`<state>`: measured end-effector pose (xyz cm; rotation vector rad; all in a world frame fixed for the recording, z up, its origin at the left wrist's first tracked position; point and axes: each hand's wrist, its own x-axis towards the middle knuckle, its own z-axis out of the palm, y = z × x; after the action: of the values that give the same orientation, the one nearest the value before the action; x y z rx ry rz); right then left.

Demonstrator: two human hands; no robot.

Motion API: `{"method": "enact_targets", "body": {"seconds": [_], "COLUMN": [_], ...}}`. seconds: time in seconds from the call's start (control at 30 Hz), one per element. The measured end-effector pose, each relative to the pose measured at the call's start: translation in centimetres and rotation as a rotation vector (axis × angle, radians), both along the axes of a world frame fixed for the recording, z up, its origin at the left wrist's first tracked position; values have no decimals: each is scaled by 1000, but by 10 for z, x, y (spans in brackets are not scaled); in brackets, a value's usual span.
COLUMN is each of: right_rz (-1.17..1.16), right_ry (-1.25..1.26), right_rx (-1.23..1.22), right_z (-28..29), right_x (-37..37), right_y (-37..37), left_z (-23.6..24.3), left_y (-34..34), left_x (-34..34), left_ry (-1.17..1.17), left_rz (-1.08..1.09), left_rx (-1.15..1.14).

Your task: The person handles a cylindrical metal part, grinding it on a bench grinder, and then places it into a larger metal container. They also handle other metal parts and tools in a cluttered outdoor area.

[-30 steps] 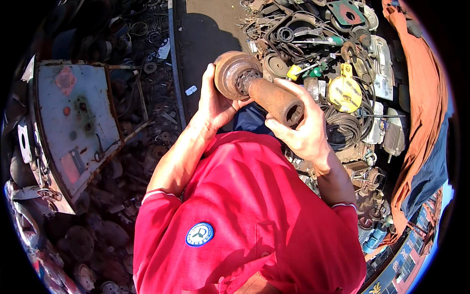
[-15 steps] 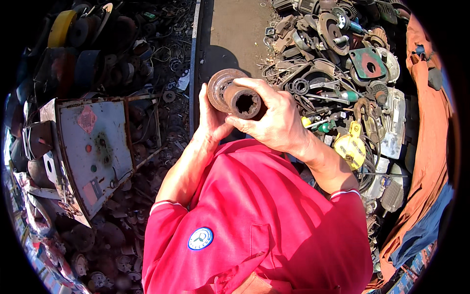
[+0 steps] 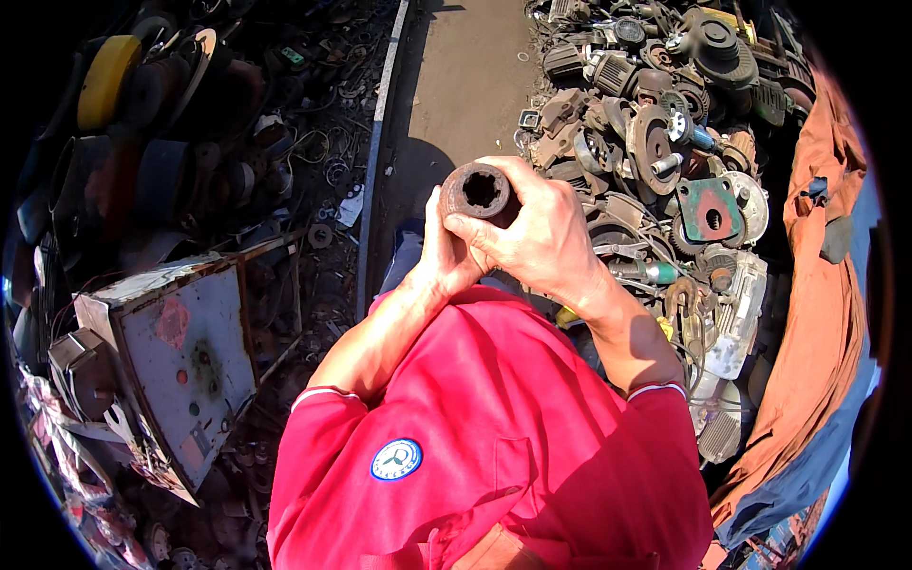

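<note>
A rusty steel splined sleeve [image 3: 460,195] is held up in front of my chest, its toothed bore facing me. My right hand [image 3: 541,226] grips it from the right, with fingers over the top and the thumb across the lower rim. Against its left and lower side is my left hand [image 3: 445,252], closed round the part; most of those fingers are hidden behind it. The wider flange at the sleeve's far end is out of sight behind the near end.
On the right lies a heap of scrap motors and gears, with a green square plate [image 3: 710,211] on it. An orange cloth [image 3: 803,313] borders that heap. At left stands a rusty white metal box [image 3: 185,366] among dark scrap. A metal rail [image 3: 378,142] edges the dirt path [image 3: 465,85].
The sleeve has been turned so its bore points more squarely at me, and its flange has gone from sight. My left hand has shifted right and up, nearer my right hand.
</note>
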<state>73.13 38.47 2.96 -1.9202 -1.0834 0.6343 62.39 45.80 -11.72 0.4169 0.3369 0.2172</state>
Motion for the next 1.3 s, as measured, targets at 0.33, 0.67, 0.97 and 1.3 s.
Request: {"method": "enact_targets", "body": {"seconds": [0.33, 0.67, 0.97, 1.3], "right_rz": [-273, 42, -49, -202], "right_ry": [545, 797, 358, 92], "right_rx": [-32, -281, -94, 212], "right_z": [8, -66, -82, -93], "right_x": [169, 390, 556, 724], "right_y": [95, 191, 332, 448], "left_z": [-6, 7, 94, 84], "left_y": [179, 357, 473, 603], "left_x": [172, 372, 553, 747], "left_ry": [96, 204, 119, -297], "left_rz": [-98, -19, -81, -279], "left_rx": [-250, 701, 898, 530]}}
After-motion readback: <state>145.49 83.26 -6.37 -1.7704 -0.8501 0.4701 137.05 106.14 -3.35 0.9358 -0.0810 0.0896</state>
